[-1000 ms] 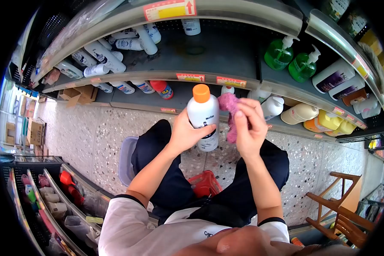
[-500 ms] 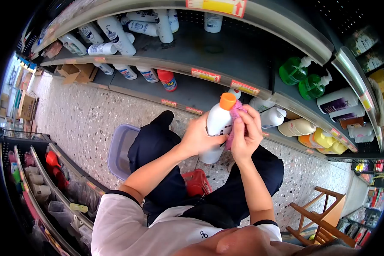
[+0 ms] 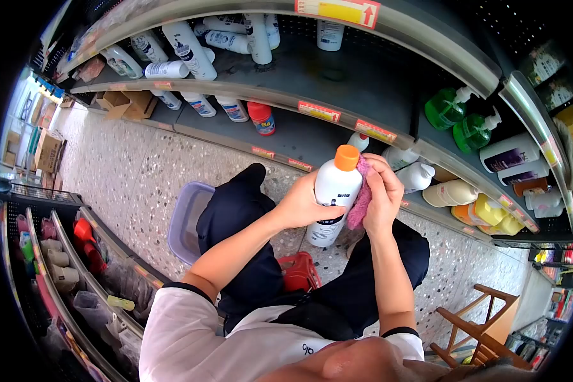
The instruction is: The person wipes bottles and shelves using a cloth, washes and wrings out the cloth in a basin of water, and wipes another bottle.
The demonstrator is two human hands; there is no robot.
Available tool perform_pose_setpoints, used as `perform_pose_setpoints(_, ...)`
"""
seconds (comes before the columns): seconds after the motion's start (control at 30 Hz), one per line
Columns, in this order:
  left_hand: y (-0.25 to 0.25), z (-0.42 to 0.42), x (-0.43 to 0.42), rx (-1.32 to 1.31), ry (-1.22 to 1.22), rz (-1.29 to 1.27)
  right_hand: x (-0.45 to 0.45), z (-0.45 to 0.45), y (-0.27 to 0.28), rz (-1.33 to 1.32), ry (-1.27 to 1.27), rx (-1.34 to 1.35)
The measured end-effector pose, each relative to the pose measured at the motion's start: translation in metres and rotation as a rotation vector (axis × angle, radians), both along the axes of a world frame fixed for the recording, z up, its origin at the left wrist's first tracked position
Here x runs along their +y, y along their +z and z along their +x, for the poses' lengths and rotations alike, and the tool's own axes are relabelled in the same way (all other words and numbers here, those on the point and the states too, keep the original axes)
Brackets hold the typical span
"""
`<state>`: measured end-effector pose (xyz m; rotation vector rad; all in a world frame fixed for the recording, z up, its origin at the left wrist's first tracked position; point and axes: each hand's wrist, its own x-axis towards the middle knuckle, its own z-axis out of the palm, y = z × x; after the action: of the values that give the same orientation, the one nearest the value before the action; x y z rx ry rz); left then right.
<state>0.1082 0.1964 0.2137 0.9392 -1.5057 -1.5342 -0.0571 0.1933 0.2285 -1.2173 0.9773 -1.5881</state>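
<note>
A white bottle (image 3: 337, 186) with an orange cap (image 3: 347, 157) and dark print stands nearly upright in front of me. My left hand (image 3: 302, 202) is wrapped around its left side, with the thumb across the front. A fuzzy pink cloth (image 3: 361, 205) is pinched in my right hand (image 3: 383, 191) and lies against the bottle's right side. The bottle's back and part of the cloth are hidden.
Shelves ahead hold several white bottles (image 3: 190, 51), a red-capped container (image 3: 261, 119) and green pump bottles (image 3: 444, 107). A lilac basin (image 3: 188, 223) and a red stool (image 3: 299, 272) are near my legs. A wooden chair (image 3: 484, 325) stands right.
The bottle has turned so its printed front shows more. My right hand and the cloth have shifted slightly along its right side. The whole view has moved a little.
</note>
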Motion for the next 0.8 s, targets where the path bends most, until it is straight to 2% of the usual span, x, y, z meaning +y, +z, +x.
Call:
perform_pose_setpoints(0.2, 0.002, 0.001, 0.001, 0.024, -0.056, 0.027, 0.004, -0.002, 0.004, 0.082, 0.105, -0.094)
perform_pose_setpoints(0.43, 0.011, -0.005, 0.001, -0.078, 0.012, -0.025, 0.012, 0.001, 0.011, -0.253, -0.156, 0.382)
perform_pose_setpoints(0.67, -0.008, -0.011, -0.002, -0.051, 0.108, -0.100, 0.015, 0.007, 0.006, -0.516, -0.379, 0.714)
perform_pose_setpoints(0.8, -0.003, -0.010, -0.003, -0.159, 0.189, -0.169, 0.019, 0.020, -0.001, -0.617, -0.390, 0.918)
